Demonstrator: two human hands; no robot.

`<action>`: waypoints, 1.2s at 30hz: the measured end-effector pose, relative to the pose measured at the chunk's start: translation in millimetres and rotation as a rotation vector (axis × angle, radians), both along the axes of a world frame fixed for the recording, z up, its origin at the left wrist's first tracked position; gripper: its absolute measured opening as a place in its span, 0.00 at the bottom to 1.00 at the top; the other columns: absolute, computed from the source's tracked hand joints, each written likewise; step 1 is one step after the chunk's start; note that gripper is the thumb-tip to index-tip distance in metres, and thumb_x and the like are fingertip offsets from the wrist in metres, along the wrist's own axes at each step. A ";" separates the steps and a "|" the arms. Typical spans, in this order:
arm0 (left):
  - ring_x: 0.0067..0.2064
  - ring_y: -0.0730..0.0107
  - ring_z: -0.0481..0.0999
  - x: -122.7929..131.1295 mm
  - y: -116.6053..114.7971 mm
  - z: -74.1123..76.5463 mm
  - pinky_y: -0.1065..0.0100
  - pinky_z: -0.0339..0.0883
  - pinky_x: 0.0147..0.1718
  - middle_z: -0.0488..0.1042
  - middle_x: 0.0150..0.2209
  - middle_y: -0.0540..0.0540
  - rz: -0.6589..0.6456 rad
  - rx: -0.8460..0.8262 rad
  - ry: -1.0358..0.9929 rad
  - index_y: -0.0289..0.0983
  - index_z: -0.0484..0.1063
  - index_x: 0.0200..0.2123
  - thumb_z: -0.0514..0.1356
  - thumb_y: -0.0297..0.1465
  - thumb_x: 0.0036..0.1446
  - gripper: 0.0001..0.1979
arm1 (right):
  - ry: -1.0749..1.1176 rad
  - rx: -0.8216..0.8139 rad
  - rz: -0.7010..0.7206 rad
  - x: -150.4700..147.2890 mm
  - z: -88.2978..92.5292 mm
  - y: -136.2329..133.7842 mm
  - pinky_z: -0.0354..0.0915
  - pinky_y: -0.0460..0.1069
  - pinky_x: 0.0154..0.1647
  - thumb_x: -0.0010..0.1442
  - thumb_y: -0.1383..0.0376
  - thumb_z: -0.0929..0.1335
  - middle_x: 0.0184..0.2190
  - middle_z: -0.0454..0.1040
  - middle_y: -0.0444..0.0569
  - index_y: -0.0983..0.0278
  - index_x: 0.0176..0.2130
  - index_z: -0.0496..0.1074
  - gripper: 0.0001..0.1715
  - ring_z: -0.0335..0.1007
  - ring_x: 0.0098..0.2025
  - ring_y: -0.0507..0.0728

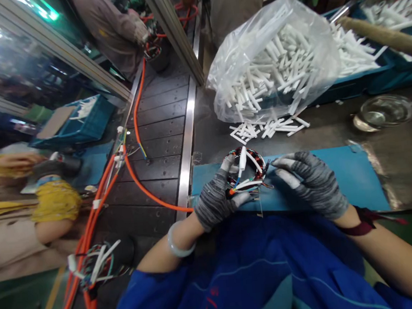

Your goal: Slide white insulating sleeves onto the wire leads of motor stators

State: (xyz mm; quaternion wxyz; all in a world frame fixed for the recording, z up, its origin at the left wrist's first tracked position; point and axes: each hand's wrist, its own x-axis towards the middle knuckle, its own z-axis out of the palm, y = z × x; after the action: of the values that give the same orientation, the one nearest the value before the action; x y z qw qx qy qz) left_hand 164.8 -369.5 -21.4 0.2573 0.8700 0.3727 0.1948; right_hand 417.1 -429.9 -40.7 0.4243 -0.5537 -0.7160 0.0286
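Observation:
A wire-wound motor stator, with copper windings and white sleeves on its leads, stands over the blue mat. My left hand, in a grey glove with white fingertips, is closed around its left side. One thick white sleeve sticks up across the stator's opening. At the stator's right edge my right hand, gloved alike, pinches at a dark wire lead; its fingertips hide the exact grip. An orange cable runs from the conveyor to beneath my left wrist.
Loose white sleeves lie beyond the blue mat, before a clear bag full of them. A glass bowl is at right. Left runs a slatted conveyor with another wired stator. A co-worker's gloved hands work across it.

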 end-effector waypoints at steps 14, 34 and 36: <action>0.42 0.65 0.81 3.6 2.2 -25.9 0.65 0.76 0.45 0.82 0.40 0.46 0.082 -0.002 -0.220 0.39 0.79 0.42 0.65 0.38 0.61 0.11 | -0.063 -0.112 0.290 -3.3 -1.8 14.7 0.65 0.62 0.53 0.71 0.59 0.64 0.54 0.75 0.55 0.61 0.51 0.77 0.16 0.72 0.52 0.63; 0.47 0.61 0.82 7.2 -4.1 -25.6 0.62 0.76 0.49 0.82 0.46 0.41 0.062 0.084 -0.204 0.35 0.76 0.50 0.64 0.37 0.63 0.16 | 0.295 -0.158 0.405 -18.3 -4.9 48.1 0.64 0.59 0.58 0.71 0.59 0.63 0.44 0.79 0.47 0.56 0.45 0.77 0.13 0.72 0.50 0.59; 0.44 0.59 0.83 10.2 -6.2 -29.1 0.63 0.77 0.47 0.82 0.43 0.39 0.107 0.263 -0.176 0.33 0.76 0.48 0.63 0.37 0.63 0.15 | 0.212 -0.087 0.391 -23.4 3.8 46.1 0.62 0.60 0.59 0.71 0.60 0.63 0.46 0.79 0.47 0.57 0.45 0.77 0.13 0.72 0.52 0.60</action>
State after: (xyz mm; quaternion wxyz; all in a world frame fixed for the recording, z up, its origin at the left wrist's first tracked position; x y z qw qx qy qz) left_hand 175.0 -375.7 -50.5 0.1623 0.8546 0.3660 0.3308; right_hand 393.7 -383.8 -36.9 0.4593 -0.4160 -0.7592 0.1992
